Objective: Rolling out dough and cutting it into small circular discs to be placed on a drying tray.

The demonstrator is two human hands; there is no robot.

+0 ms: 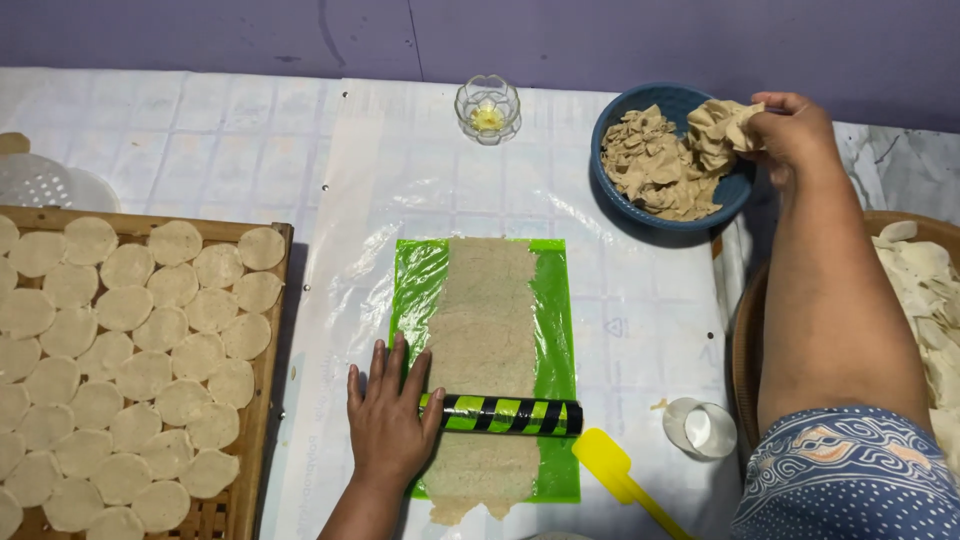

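Observation:
My left hand (388,415) lies flat on the left end of a green-and-black striped rolling pin (505,414), fingers spread. The pin rests across a long strip of flattened beige dough (485,350) on a green plastic sheet (553,300). My right hand (790,130) reaches to the far right and grips a clump of dough scraps (722,128) over a blue bowl (610,175) filled with more scraps.
A wooden tray (262,400) at left carries several round dough discs. A small glass dish (487,108) stands at the back. A yellow scraper (615,470) and a small round cutter cup (700,428) lie at front right. A basket (745,340) of discs sits at the right edge.

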